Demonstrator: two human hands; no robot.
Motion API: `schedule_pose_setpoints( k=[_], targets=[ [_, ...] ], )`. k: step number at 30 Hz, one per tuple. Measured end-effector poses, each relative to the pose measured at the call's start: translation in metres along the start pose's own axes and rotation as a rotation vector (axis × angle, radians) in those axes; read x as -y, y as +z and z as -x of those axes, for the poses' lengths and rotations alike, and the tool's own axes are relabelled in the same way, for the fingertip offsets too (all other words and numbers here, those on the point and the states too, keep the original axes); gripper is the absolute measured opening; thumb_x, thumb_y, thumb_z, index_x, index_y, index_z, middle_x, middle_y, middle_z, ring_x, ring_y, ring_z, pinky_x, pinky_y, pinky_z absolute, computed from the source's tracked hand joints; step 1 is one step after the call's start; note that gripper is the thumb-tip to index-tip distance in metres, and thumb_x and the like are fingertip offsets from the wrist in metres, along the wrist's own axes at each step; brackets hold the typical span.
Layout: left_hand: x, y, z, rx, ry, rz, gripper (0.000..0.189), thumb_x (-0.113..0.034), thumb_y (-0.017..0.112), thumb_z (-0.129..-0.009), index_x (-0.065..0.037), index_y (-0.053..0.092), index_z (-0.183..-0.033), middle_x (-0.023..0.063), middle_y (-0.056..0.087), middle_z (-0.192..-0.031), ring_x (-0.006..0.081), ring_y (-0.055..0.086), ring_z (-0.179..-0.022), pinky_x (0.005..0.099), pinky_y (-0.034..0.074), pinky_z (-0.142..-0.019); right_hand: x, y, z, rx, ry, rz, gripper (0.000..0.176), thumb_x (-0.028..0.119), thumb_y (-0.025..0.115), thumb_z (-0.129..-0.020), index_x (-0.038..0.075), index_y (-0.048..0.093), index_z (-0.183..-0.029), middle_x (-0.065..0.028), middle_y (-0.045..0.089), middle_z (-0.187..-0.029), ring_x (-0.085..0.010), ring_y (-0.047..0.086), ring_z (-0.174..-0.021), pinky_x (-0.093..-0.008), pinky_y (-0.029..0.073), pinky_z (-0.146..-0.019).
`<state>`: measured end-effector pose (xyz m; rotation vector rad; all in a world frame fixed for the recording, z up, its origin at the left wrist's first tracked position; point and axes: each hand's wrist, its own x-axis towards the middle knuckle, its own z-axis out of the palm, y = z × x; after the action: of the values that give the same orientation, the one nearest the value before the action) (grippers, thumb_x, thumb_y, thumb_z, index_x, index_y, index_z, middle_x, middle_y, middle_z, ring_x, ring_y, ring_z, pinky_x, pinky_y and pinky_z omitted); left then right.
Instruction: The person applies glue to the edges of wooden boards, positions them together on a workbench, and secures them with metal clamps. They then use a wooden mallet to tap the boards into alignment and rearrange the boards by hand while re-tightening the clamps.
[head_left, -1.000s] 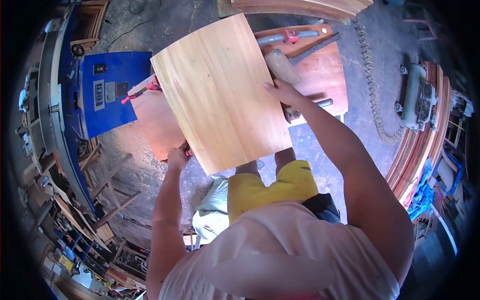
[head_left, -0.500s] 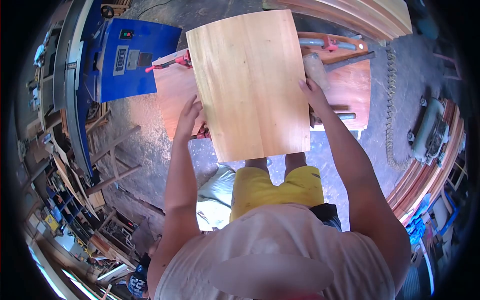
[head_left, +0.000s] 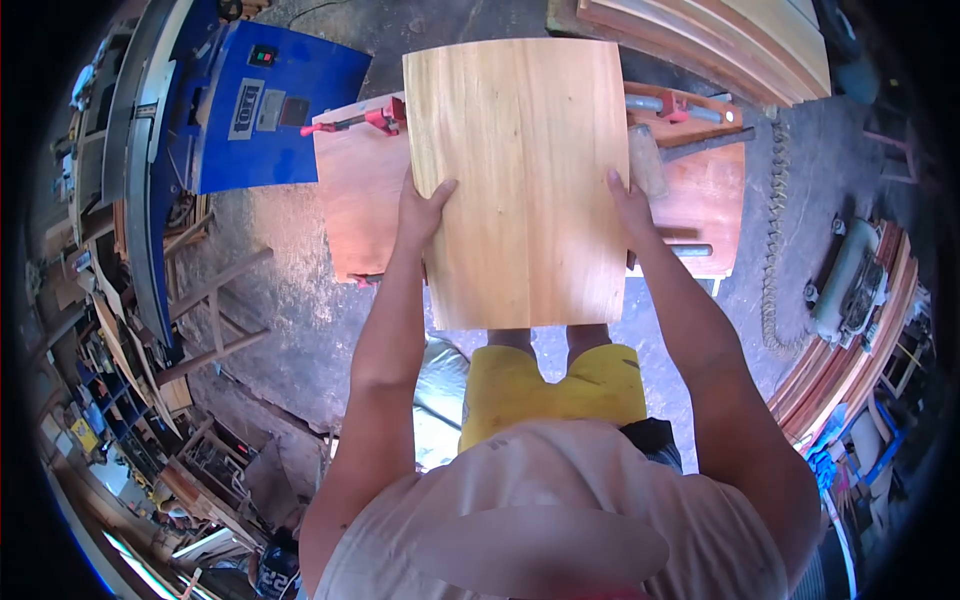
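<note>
A broad, pale wooden panel [head_left: 520, 190] is held up in front of me, above a reddish wooden worktop. My left hand [head_left: 425, 210] grips its left edge, thumb over the face and fingers hidden behind. On the opposite edge, my right hand [head_left: 631, 212] holds on the same way, with the thumb showing at the rim. Behind the panel, the worktop [head_left: 365, 190] carries a red-ended clamp [head_left: 380, 118] on the left and a pipe clamp [head_left: 670, 106] on the right. A wooden block [head_left: 648, 160] lies beside the panel's right edge. The panel hides the worktop's middle.
A blue machine [head_left: 280, 110] stands at the left. Stacked boards [head_left: 700, 50] lie at the upper right, more planks [head_left: 850, 340] at the right. A coiled hose [head_left: 775, 230] runs along the floor near a grey tank [head_left: 848, 280]. A wooden frame [head_left: 215, 320] stands at lower left.
My left hand, apart from the panel's face before, has closed on its left edge. The panel has shifted slightly right and straightened in view. My right hand stays on its edge.
</note>
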<state>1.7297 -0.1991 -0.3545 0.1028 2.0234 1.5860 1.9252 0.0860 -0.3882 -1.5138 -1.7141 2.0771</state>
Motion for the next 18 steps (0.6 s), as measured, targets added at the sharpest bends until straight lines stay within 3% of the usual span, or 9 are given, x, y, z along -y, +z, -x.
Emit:
schedule_pose_setpoints(
  k=[2, 7, 13, 15, 18],
  targets=[
    [0.010, -0.003, -0.002, -0.048, 0.053, -0.180, 0.067, -0.011, 0.072, -0.083, 0.004, 0.037, -0.138, 0.0181, 0.060, -0.122, 0.0245, 0.061, -0.107, 0.0339, 0.051, -0.089, 0.003, 0.002, 0.004, 0.006, 0.011, -0.015, 0.056, 0.045, 0.061, -0.092, -0.004, 0.058, -0.119, -0.0100, 0.065, -0.105, -0.0153, 0.060, -0.092, -0.0305, 0.049, -0.082],
    [0.005, -0.005, -0.001, -0.056, -0.029, -0.124, 0.065, -0.013, 0.071, -0.083, 0.004, 0.039, -0.137, 0.0182, 0.061, -0.120, 0.0245, 0.061, -0.107, 0.0337, 0.050, -0.089, 0.004, 0.005, 0.002, 0.025, 0.067, -0.064, 0.058, 0.047, 0.061, -0.092, -0.005, 0.057, -0.118, -0.0102, 0.065, -0.103, -0.0149, 0.060, -0.089, -0.0307, 0.049, -0.080],
    [0.005, -0.018, -0.004, -0.047, -0.012, -0.128, 0.061, -0.012, 0.070, -0.084, 0.004, 0.041, -0.135, 0.0175, 0.062, -0.118, 0.0236, 0.062, -0.105, 0.0329, 0.050, -0.089, -0.015, 0.014, -0.004, 0.105, 0.017, -0.068, 0.057, 0.045, 0.060, -0.093, -0.002, 0.054, -0.125, -0.0095, 0.064, -0.109, -0.0162, 0.060, -0.096, -0.0310, 0.048, -0.085],
    [0.005, -0.016, -0.007, -0.058, -0.012, -0.126, 0.060, -0.011, 0.070, -0.084, 0.004, 0.041, -0.134, 0.0174, 0.062, -0.118, 0.0233, 0.062, -0.105, 0.0328, 0.050, -0.089, -0.017, 0.018, -0.006, 0.088, -0.111, 0.029, 0.056, 0.044, 0.061, -0.093, 0.001, 0.052, -0.129, -0.0098, 0.063, -0.114, -0.0167, 0.058, -0.102, -0.0316, 0.046, -0.090],
    [0.001, -0.019, -0.003, -0.047, -0.049, -0.084, 0.060, -0.012, 0.071, -0.084, 0.004, 0.042, -0.134, 0.0176, 0.062, -0.119, 0.0232, 0.062, -0.105, 0.0331, 0.050, -0.089, 0.001, 0.019, 0.007, 0.103, -0.084, 0.055, 0.058, 0.044, 0.057, -0.095, -0.003, 0.050, -0.129, -0.0127, 0.062, -0.115, -0.0184, 0.060, -0.101, -0.0324, 0.047, -0.089]
  ],
)
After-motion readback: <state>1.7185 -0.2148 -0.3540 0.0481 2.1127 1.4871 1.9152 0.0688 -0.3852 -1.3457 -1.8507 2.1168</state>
